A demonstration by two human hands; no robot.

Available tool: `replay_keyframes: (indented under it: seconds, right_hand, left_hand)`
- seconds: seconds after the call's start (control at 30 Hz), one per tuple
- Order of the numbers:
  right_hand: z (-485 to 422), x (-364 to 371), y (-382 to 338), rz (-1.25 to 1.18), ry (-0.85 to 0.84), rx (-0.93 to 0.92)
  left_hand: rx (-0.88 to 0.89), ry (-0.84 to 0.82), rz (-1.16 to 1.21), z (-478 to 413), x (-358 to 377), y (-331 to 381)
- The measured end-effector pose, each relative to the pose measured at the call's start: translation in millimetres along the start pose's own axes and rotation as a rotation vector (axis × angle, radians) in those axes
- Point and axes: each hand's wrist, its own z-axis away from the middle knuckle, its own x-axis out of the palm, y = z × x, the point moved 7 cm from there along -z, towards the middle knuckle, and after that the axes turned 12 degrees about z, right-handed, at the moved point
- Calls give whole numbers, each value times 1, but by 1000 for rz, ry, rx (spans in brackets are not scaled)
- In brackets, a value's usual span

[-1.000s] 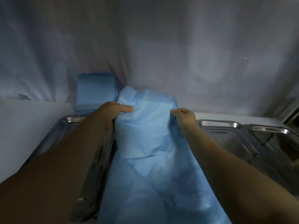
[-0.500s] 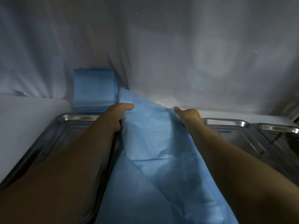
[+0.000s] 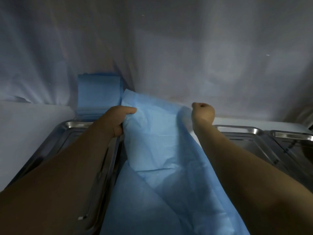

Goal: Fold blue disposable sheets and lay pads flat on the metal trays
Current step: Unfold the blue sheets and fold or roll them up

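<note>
My left grip [image 3: 116, 121] is clamped on one top corner of the blue sheet [image 3: 160, 150]. My right grip [image 3: 203, 111] is curled tight on the other top corner. The sheet hangs between them, with metal trays [image 3: 76, 123] on both sides. It looks thin, light and floppy, and it may tear. I think the corners are the best place to hold it.

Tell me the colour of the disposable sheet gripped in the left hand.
Plain light blue, no pattern. The disposable sheet shows best in the head view.
</note>
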Motion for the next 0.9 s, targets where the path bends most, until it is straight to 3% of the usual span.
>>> replay_keyframes:
  seconds: [0.1,0.27,0.4,0.5,0.67,0.77,0.9]
  right_hand:
    - [-6,-19,-1,2,77,15]
    - [-3,13,3,188,-218,59]
    - [10,36,1,6,-324,96]
    - [7,30,-4,-53,-247,62]
    - [-8,-15,-24,31,88,-129]
    - [-14,-27,-43,254,77,-244]
    - [-36,-33,-39,497,52,-175]
  left_hand:
    - [6,28,-34,-2,-3,-1]
    - [6,76,84,5,0,3]
    - [11,106,115,8,0,3]
    - [2,128,123,8,-1,3]
    - [22,122,131,2,3,2]
    - [-45,2,150,1,19,-4]
    - [-188,-82,46,4,30,-20]
